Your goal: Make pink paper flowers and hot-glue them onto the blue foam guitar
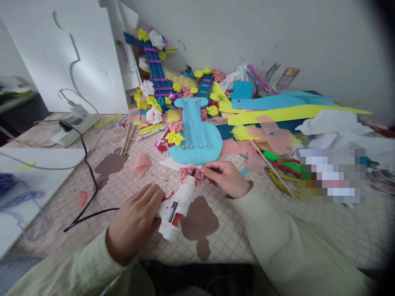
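My left hand (137, 220) is wrapped round the handle of a white hot glue gun (176, 213). The gun's nozzle points away from me and meets a crumpled pink paper flower (185, 173). My right hand (226, 176) pinches that flower at its right side, with thumb and fingers together. Just beyond lies a light blue guitar-shaped cutout (197, 142) with small pegs along its top and lower part. A yellow paper flower (175, 138) sits at the cutout's left edge. The glue gun's body hides part of the pink flower.
Wooden sticks (127, 139) and a pink paper scrap (142, 164) lie left of the cutout. A black cord (89, 168) runs from a white power strip (74, 129). Decorated dark blue guitar shapes (154, 68) lean at the back. Scissors (282, 162) and yellow paper strips (277, 115) lie right.
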Action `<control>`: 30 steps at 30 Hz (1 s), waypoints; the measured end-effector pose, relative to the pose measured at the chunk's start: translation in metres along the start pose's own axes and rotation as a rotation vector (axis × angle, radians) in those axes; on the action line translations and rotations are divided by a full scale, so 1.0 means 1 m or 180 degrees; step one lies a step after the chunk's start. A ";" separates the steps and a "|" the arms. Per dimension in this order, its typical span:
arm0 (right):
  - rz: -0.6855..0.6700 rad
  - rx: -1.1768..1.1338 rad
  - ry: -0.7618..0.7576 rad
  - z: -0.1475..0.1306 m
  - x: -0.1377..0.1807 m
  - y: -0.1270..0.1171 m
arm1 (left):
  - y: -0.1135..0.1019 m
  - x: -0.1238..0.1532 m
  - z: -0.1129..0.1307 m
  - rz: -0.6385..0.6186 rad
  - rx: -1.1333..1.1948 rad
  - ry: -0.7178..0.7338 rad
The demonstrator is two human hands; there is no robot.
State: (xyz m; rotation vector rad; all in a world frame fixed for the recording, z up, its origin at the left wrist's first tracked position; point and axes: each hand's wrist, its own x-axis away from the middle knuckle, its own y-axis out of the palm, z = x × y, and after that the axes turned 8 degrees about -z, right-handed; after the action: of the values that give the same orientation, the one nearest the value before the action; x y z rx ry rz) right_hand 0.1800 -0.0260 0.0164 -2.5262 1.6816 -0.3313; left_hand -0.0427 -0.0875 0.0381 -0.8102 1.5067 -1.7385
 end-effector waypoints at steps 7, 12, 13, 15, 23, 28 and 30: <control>-0.0002 0.0033 -0.0028 0.002 -0.001 0.000 | -0.001 -0.001 0.000 -0.0065 -0.0110 0.0095; 0.0016 0.0038 -0.0061 0.004 -0.001 0.000 | -0.003 -0.001 0.000 -0.0098 -0.0161 0.0154; 0.0019 0.0051 -0.0057 0.004 0.000 0.000 | -0.004 -0.001 0.000 -0.0109 -0.0176 0.0164; 0.0042 0.0082 -0.0042 0.003 0.000 0.000 | -0.004 -0.001 0.000 -0.0126 -0.0207 0.0183; 0.0040 0.0150 -0.0046 0.004 -0.001 0.000 | -0.006 -0.001 -0.001 -0.0296 -0.0280 0.0185; 0.0068 0.0166 -0.0056 0.005 -0.002 0.000 | -0.009 -0.004 -0.001 -0.0432 -0.0296 0.0107; 0.0062 0.0172 -0.0055 0.004 -0.002 0.000 | -0.010 -0.004 0.000 -0.0467 -0.0291 0.0090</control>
State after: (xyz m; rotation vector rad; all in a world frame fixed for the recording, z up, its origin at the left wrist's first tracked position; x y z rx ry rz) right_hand 0.1799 -0.0246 0.0122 -2.4658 1.6668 -0.3474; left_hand -0.0414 -0.0830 0.0480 -0.9682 1.5899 -1.8036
